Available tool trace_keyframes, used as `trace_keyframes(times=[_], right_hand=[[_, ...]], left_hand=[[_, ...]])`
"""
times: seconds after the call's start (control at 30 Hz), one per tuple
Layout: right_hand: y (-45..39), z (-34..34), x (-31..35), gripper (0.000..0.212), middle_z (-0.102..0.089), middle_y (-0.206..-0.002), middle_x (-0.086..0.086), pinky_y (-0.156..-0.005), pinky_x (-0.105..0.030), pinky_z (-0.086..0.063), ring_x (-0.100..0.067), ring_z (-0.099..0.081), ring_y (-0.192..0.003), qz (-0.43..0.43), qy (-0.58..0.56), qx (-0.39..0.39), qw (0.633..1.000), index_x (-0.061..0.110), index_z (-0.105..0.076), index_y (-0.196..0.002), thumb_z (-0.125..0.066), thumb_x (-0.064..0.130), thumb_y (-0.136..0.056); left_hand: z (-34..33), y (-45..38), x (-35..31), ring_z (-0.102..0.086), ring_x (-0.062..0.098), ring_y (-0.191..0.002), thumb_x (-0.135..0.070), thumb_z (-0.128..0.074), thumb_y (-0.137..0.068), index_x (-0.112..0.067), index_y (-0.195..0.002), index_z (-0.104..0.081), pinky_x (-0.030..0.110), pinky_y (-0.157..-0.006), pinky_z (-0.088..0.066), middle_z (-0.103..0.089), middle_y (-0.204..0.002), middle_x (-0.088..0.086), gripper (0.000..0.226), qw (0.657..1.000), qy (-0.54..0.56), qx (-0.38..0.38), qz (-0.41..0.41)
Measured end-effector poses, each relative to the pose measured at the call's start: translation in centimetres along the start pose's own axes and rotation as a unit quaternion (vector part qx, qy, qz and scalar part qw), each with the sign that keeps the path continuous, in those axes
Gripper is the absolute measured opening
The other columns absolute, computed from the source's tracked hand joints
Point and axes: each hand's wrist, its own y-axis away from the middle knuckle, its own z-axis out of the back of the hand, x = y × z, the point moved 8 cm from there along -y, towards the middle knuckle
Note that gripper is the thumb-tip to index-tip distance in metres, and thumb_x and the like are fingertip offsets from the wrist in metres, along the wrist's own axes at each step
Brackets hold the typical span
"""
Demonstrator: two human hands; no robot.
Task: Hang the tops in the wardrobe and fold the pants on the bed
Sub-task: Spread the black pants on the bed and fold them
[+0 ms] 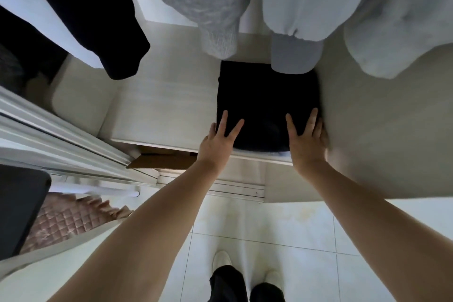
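On the wardrobe shelf (166,105), against the right wall: folded black pants (264,95). Left hand (217,141) and right hand (306,140) lie flat on the near edge, fingers straight and spread, gripping nothing. Above hang a black top (98,19), grey knit sleeve (215,7) and pale sweatshirt (306,7).

A pair of black pants (266,103), folded into a neat square, lies flat on a pale wardrobe shelf (166,108), pushed against the wardrobe's right inner wall. Above it hang four tops: a black top (98,19) at the left, a grey knitted sweater (206,2), a pale blue sweatshirt (301,12) and a light fleece top (404,27) at the right.
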Motion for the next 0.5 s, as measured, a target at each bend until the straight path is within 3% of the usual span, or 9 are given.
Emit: trace_keyframes(times=[0.1, 0.17, 0.23, 0.33, 0.5], right_hand=[[0.8, 0.2, -0.5, 0.071, 0.005, -0.151, -0.04, -0.117, -0.047, -0.014, -0.048, -0.01, -0.143, 0.003, -0.03, -0.057, 0.998, 0.017, 0.0, -0.154, -0.04, 0.006, -0.097], [1.4, -0.6, -0.6, 0.063, 0.004, -0.152, -0.038, -0.118, -0.046, -0.009, -0.046, -0.008, -0.144, 0.02, -0.015, -0.05, 0.998, 0.014, 0.002, -0.153, -0.03, 0.009, -0.1], [1.6, -1.3, -0.4, 0.068, 0.007, -0.153, -0.036, -0.119, -0.046, -0.008, -0.044, -0.005, -0.145, 0.03, 0.024, -0.007, 0.999, 0.014, 0.01, -0.152, -0.033, 0.015, -0.1], [1.9, -0.3, -0.3, 0.077, 0.01, -0.154, -0.034, -0.119, -0.046, -0.008, -0.043, -0.001, -0.145, 0.015, 0.031, 0.043, 0.998, 0.017, 0.009, -0.152, -0.045, 0.019, -0.096], [4.7, 2.3, 0.5, 0.077, 0.004, -0.158, -0.023, -0.119, -0.044, -0.011, -0.039, 0.0, -0.146, 0.043, -0.028, 0.057, 0.997, 0.009, 0.001, -0.153, -0.046, 0.018, -0.093]], left_hand=[[-0.4, 0.4, 0.2, -0.014, 0.035, -0.149, 0.005, -0.049, -0.093, -0.024, -0.156, 0.001, 0.038, -0.103, -0.047, 0.001, -0.164, 0.009, 0.086, 1.0, 0.01, 0.005, -0.006], [-0.9, 0.6, 0.3, -0.01, 0.034, -0.15, 0.0, -0.048, -0.095, -0.024, -0.156, 0.004, 0.042, -0.111, -0.039, 0.002, -0.164, 0.008, 0.084, 1.0, -0.004, 0.016, -0.003], [-1.8, 1.1, 0.3, -0.003, 0.034, -0.15, -0.003, -0.05, -0.094, -0.026, -0.155, 0.013, 0.049, -0.117, -0.027, 0.014, -0.163, 0.005, 0.089, 0.998, -0.017, 0.063, 0.016], [-2.0, 2.1, -0.1, 0.004, 0.035, -0.15, -0.006, -0.052, -0.093, -0.026, -0.153, 0.02, 0.05, -0.119, -0.022, 0.024, -0.161, 0.004, 0.096, 0.994, -0.01, 0.097, 0.049], [-0.7, 4.4, -0.9, 0.001, 0.034, -0.15, -0.014, -0.051, -0.095, -0.02, -0.156, 0.007, 0.047, -0.119, -0.021, 0.012, -0.164, 0.004, 0.084, 0.991, -0.004, 0.113, 0.073]])
